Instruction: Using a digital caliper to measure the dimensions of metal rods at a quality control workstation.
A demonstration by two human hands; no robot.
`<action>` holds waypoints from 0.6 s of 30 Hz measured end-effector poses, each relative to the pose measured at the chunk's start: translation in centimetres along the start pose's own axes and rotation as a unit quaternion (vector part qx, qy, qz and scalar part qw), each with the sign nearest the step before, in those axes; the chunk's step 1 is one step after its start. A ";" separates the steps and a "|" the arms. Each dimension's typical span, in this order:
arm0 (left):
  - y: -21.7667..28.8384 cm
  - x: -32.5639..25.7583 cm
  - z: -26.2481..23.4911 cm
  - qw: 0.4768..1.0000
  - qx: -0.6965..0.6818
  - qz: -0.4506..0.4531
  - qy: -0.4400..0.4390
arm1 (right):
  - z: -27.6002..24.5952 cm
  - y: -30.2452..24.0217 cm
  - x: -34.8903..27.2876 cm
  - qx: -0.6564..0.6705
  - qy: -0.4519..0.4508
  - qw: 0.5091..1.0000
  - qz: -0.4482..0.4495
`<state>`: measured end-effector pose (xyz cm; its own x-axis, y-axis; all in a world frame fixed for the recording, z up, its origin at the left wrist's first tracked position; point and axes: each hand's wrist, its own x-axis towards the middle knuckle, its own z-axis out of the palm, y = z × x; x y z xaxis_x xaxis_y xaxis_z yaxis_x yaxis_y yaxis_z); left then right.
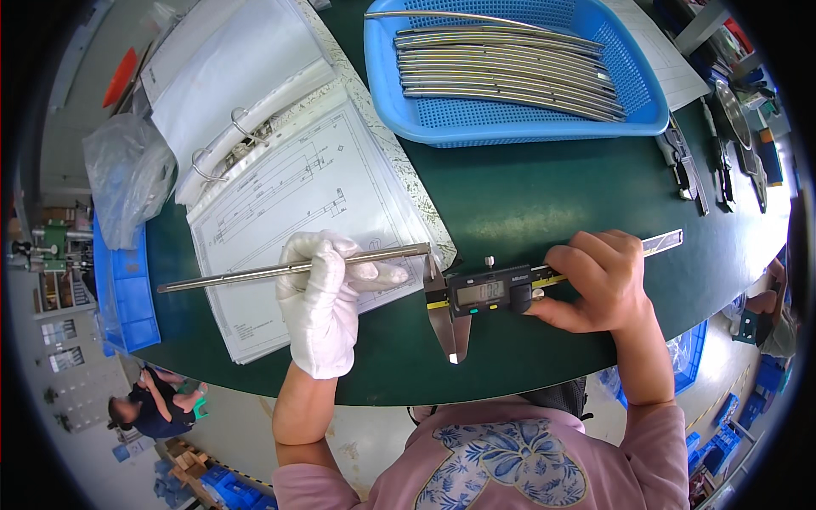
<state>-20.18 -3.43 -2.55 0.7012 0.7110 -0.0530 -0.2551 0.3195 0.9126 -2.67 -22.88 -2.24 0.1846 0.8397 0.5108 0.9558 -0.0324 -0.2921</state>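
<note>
A thin, straight metal rod lies almost level, its far end sticking well out to the left of the grip and its near end meeting the caliper's upper jaws. The digital caliper is level too, display lit, its long lower jaws pointing down left of the grip.

I stand at a dark green worktop with a curved edge. Below it lies pale grey floor, where blue crates sit. Light glares off the worktop.
</note>
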 end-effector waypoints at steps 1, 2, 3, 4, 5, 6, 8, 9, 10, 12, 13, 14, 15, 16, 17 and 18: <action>-0.1 0.0 -0.1 1.000 0.002 0.004 0.007 | 0.0 0.0 0.0 -0.002 0.000 1.000 -0.002; -0.1 0.0 -0.1 1.000 0.002 0.003 0.007 | -0.1 0.0 0.0 -0.002 0.000 1.000 -0.001; -0.1 0.0 -0.1 1.000 -0.003 0.003 0.007 | -0.2 -0.1 0.1 0.002 -0.007 1.000 -0.001; -0.1 0.0 0.0 1.000 -0.008 0.003 0.008 | -0.2 -0.1 0.1 0.005 -0.015 1.000 -0.001; -0.1 0.0 0.0 1.000 -0.008 0.003 0.008 | -0.2 -0.1 0.0 0.005 -0.015 1.000 -0.001; -0.1 0.0 0.1 1.000 -0.008 0.003 0.009 | -0.1 -0.2 0.0 0.021 -0.020 1.000 0.004; -0.1 0.0 0.1 1.000 -0.009 0.003 0.009 | -0.1 -0.3 -0.1 0.036 -0.025 0.999 0.009; -0.1 -0.1 0.1 1.000 -0.010 0.004 0.009 | -0.1 -0.3 -0.1 0.042 -0.029 0.999 0.013; 0.0 -0.1 0.1 1.000 -0.010 0.005 0.008 | -0.2 -0.4 -0.1 0.047 -0.034 0.998 0.017; 0.1 -0.1 0.1 1.000 -0.001 0.002 0.005 | -0.3 -0.4 -0.1 0.048 -0.033 0.998 0.018; 0.2 -0.1 0.1 1.000 0.009 -0.001 0.003 | -0.3 -0.4 -0.1 0.050 -0.032 0.998 0.017; 0.2 -0.1 0.0 1.000 0.008 -0.002 0.001 | -0.3 -0.3 -0.1 0.048 -0.032 0.998 0.019; 0.2 0.0 -0.1 1.000 -0.009 -0.002 -0.011 | -0.2 -0.3 -0.1 0.050 -0.031 0.998 0.018; 0.2 0.0 -0.1 0.999 -0.026 -0.001 -0.023 | -0.2 -0.2 -0.2 0.052 -0.030 0.998 0.016; 0.1 0.0 0.0 0.999 -0.027 -0.002 -0.025 | -0.2 -0.2 -0.2 0.050 -0.030 0.998 0.018; 0.1 0.0 0.2 1.000 -0.026 0.002 -0.016 | -0.2 -0.2 -0.2 0.044 -0.030 0.998 0.017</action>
<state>-20.08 -3.48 -2.34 0.7208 0.6923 -0.0345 -0.2923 0.3487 0.8905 -2.82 -23.16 -2.16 0.1999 0.8701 0.4505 0.9248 -0.0156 -0.3802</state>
